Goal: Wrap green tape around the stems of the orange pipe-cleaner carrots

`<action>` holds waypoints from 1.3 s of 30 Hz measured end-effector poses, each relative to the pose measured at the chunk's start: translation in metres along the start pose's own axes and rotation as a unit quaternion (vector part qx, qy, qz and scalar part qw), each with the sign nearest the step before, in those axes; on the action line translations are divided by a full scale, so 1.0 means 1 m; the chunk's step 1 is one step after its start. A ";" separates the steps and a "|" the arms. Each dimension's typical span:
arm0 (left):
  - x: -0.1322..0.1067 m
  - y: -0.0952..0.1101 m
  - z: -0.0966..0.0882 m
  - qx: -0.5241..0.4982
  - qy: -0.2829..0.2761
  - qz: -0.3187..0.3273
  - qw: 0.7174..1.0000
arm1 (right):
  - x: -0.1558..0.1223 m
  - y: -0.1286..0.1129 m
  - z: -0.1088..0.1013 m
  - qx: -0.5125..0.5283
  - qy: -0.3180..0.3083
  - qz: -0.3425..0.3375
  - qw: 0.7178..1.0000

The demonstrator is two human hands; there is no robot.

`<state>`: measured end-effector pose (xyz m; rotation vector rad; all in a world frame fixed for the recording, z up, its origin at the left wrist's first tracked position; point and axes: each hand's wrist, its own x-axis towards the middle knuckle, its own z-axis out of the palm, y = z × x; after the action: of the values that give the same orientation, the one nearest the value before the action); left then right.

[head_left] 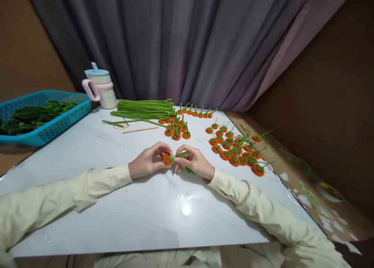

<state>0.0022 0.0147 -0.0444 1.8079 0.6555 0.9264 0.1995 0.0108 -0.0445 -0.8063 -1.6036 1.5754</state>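
Observation:
My left hand (150, 161) is closed around a small orange pumpkin (167, 159) that looks made of pipe cleaner, held just above the white table (131, 217). With fingertips pinched, my right hand (194, 161) grips a green pipe cleaner (181, 154) at the pumpkin's green top. Part of the green strand hangs below the right fingers. Beyond my hands stands a group of small pumpkins with green stems (176, 134). More pumpkins with thin curling stems (226, 144) are clustered to the right.
Green pipe cleaners (143, 109) lie bundled at the back, near a thin wooden stick (140, 130). A tumbler (101, 87) with a pink handle stands back left, beside a blue basket (43, 137) of green pieces. Paper scraps (327, 223) and a tape roll (329, 192) lie right.

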 end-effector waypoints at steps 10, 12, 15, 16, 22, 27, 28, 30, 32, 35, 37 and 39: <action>-0.004 -0.002 0.000 0.150 0.012 0.114 0.982 | 0.000 0.000 0.000 0.014 0.013 -0.002 1.000; -0.005 -0.001 0.001 0.181 0.014 0.134 0.974 | -0.001 -0.001 0.000 0.012 0.015 -0.004 1.000; -0.005 -0.001 0.000 0.215 0.016 0.141 0.966 | -0.001 -0.002 0.000 0.009 0.016 -0.008 1.000; -0.006 -0.001 0.000 0.222 0.014 0.142 0.965 | -0.001 -0.003 0.000 0.010 0.015 -0.009 1.000; -0.008 -0.005 -0.001 0.234 0.000 0.142 0.962 | -0.001 -0.003 -0.002 0.015 0.008 -0.014 1.000; -0.008 -0.005 -0.002 0.211 -0.004 0.164 0.964 | 0.000 -0.001 -0.002 0.020 -0.002 -0.020 1.000; -0.008 -0.006 -0.002 0.217 -0.007 0.175 0.960 | 0.000 -0.001 -0.002 0.020 -0.003 -0.022 1.000; -0.008 -0.006 -0.002 0.233 -0.009 0.191 0.954 | 0.000 -0.002 -0.002 0.021 -0.006 -0.024 0.999; -0.008 -0.007 -0.003 0.247 -0.006 0.198 0.948 | -0.001 -0.003 -0.002 0.024 -0.006 -0.024 0.999; -0.008 -0.007 -0.003 0.270 -0.005 0.200 0.942 | -0.001 -0.004 -0.001 0.025 -0.003 -0.022 0.999; -0.008 -0.006 -0.002 0.283 -0.008 0.200 0.938 | -0.001 -0.003 -0.001 0.022 -0.002 -0.018 1.000; -0.008 -0.006 -0.002 0.295 -0.010 0.208 0.933 | 0.000 -0.002 -0.002 0.018 -0.008 -0.012 1.000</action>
<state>-0.0042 0.0120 -0.0515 2.5603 0.5849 1.0556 0.2012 0.0114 -0.0421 -0.7545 -1.5848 1.5935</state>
